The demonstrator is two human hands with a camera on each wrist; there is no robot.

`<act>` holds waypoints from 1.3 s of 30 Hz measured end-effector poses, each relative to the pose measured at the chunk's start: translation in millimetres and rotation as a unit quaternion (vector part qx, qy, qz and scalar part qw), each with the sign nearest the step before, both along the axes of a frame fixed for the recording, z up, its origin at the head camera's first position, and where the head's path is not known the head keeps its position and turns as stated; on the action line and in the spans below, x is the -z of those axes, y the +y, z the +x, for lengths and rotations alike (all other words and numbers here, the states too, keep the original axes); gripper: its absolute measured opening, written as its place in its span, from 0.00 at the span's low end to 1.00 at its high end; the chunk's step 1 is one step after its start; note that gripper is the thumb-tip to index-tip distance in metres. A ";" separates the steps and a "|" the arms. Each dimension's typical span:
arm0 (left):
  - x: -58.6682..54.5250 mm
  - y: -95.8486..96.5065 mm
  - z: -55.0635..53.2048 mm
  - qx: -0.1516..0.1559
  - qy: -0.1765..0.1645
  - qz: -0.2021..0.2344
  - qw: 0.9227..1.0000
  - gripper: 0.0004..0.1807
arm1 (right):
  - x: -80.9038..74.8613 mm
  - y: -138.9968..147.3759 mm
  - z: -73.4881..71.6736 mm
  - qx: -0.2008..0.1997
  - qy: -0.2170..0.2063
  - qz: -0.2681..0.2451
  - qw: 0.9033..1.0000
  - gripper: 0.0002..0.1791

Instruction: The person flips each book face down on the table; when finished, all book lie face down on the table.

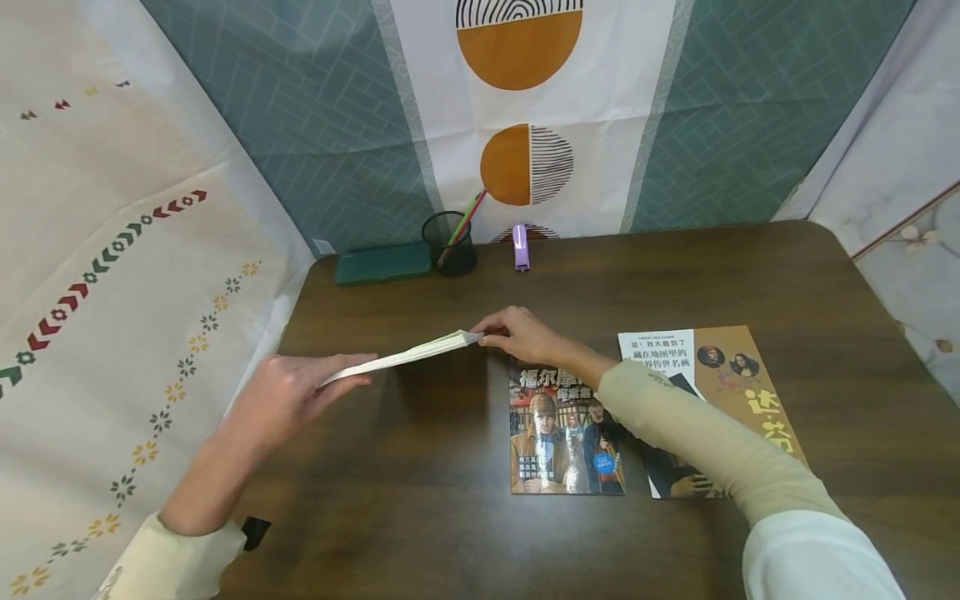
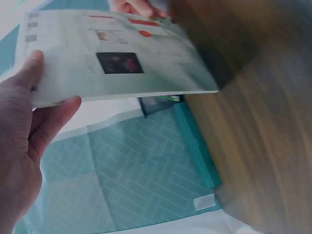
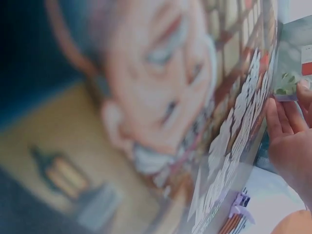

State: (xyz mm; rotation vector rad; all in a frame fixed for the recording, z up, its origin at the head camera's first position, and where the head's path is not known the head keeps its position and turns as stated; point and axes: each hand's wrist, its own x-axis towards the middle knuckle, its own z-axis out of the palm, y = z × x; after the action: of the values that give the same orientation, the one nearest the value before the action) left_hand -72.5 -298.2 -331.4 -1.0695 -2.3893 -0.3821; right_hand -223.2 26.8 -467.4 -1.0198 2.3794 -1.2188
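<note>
**Thin white printed paper booklet [image 1: 408,356] held aloft, edge-on, between two hands**

The booklet is held above the dark brown wooden surface [image 1: 360,517], clear of it, with a shadow cast below. Its near end is clamped in the grip of the left hand [image 1: 281,400], with the thumb laid over one face and fingers tucked under the other. The far end is pinched at a corner by the grip of the right hand [image 1: 521,335]. The two ends are probably supported because thin, floppy paper would sag if taken from one side only. A white printed face, marked with red and a small dark picture, is shown in the left wrist view.

A glossy, colourful magazine [image 1: 562,446] is laid flat below the right forearm, and beside it a white, black and tan printed book [image 1: 723,354] is partly hidden by the cream sleeve [image 1: 697,433]. Both seem to be laid face up so that their covers can be read.

Along the back edge are set a flat dark-green box [image 1: 384,264], a black mesh pen cup [image 1: 457,260] holding pencils and a small purple stapler [image 1: 521,247], presumably kept there out of the arms' way.
</note>
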 end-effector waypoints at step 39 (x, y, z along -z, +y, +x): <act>10.7 -15.4 16.4 -0.235 -0.190 0.260 0.917 0.28 | -70.8 31.8 14.8 0.125 -0.091 -0.180 0.971 0.10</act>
State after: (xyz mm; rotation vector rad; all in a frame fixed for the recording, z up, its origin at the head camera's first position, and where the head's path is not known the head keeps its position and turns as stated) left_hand -56.2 -313.5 -342.1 -0.1768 -2.5389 -1.0454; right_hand -208.4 58.6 -396.6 -0.6715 2.2401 -1.8011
